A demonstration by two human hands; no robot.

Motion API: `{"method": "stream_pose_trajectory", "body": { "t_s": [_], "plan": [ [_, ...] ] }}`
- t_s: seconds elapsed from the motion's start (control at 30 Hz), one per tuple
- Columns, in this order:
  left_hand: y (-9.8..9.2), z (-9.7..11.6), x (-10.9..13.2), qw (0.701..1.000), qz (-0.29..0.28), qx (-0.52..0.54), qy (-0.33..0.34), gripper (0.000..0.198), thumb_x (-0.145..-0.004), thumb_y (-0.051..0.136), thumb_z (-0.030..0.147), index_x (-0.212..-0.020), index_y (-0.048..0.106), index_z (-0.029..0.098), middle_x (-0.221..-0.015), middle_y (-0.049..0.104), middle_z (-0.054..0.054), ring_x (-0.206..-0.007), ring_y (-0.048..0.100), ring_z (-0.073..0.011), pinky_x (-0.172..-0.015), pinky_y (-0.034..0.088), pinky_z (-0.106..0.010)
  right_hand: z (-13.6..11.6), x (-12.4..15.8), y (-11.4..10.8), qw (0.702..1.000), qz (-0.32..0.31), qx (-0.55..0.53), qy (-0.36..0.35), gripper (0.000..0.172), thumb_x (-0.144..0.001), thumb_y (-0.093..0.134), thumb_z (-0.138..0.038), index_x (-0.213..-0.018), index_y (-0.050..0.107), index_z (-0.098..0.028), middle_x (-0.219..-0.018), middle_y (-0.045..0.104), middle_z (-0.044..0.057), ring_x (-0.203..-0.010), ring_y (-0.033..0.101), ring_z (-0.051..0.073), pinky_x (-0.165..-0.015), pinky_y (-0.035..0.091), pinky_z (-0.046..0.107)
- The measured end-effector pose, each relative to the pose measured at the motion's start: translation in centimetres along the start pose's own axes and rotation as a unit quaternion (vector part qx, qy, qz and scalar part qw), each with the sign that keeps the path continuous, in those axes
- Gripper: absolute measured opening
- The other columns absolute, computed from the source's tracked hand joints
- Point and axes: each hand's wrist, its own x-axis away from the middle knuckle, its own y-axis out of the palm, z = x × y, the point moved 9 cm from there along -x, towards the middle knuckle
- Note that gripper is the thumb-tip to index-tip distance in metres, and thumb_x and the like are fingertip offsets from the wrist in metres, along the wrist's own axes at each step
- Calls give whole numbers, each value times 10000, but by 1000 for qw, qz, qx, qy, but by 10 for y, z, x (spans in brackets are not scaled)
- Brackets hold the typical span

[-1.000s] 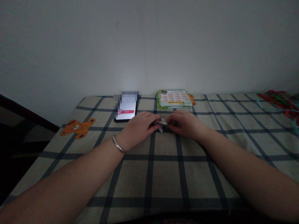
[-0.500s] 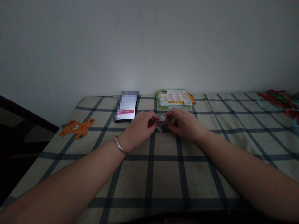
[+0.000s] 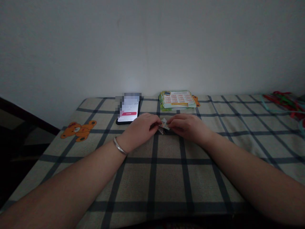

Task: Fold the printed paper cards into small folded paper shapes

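Between my hands is a small piece of folded paper (image 3: 164, 124), whitish with printed marks, held just above the checked tablecloth (image 3: 166, 178). My left hand (image 3: 144, 128), with a silver bangle on its wrist, pinches the paper's left side between thumb and fingers. On the other side, my right hand (image 3: 187, 127) has its thumb and fingertips closed on the right edge. The fingers cover part of the paper, so its full shape is hidden. Just behind my hands lies a stack of printed cards (image 3: 177, 100) with red calendar-like grids and green edges.
A lit smartphone (image 3: 128, 109) lies left of the card stack. An orange teddy bear cutout (image 3: 78, 130) is near the table's left edge, and another orange shape (image 3: 196, 101) shows behind the cards. Red and green ribbons (image 3: 286, 103) lie at far right. A wall (image 3: 152, 47) stands behind.
My right fingers have shifted on the paper and lie straighter, so more of its upper face shows. My left wrist has moved slightly left. The phone's screen display differs a little.
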Motion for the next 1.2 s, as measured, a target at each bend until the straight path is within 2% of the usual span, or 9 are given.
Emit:
{"method": "stream_pose_trajectory", "body": {
  "t_s": [0.17,0.3,0.63,1.1,1.2],
  "plan": [
    [3,0,0,999,-36,-16,21,68,-869,569,144,-903,625,162,-910,632,-36,-915,577,-195,-827,460,-331,-9,0,7,998,-51,26,-29,180,-931,514,-211,-954,692,-188,-1010,692,66,-901,628,170,-769,464,279],
    [4,1,-1,999,-42,-23,22,76,-876,567,132,-910,630,160,-916,630,-37,-924,572,-195,-838,459,-330,-14,-2,12,994,-90,35,-51,230,-958,468,-219,-930,693,-178,-974,687,64,-888,623,169,-759,464,283],
    [6,3,0,996,-58,-44,51,86,-887,595,175,-958,645,176,-922,637,-28,-927,570,-196,-825,458,-321,-11,-3,14,993,-96,-28,-58,222,-955,482,-227,-942,699,-178,-975,695,62,-907,629,166,-810,486,300],
    [5,9,3,993,-72,-79,57,165,-899,556,174,-1009,680,171,-945,650,-41,-917,592,-193,-829,489,-332,-20,-8,11,989,-133,-12,-63,228,-940,483,-154,-909,709,-166,-953,704,66,-894,634,163,-815,506,309],
    [4,13,4,992,-65,-89,63,192,-892,541,166,-1012,690,168,-1053,644,-61,-974,596,-200,-871,497,-343,-23,-8,9,988,-137,-5,-66,219,-931,492,-136,-924,710,-161,-969,708,68,-913,637,165,-829,512,321]
  ]
}}
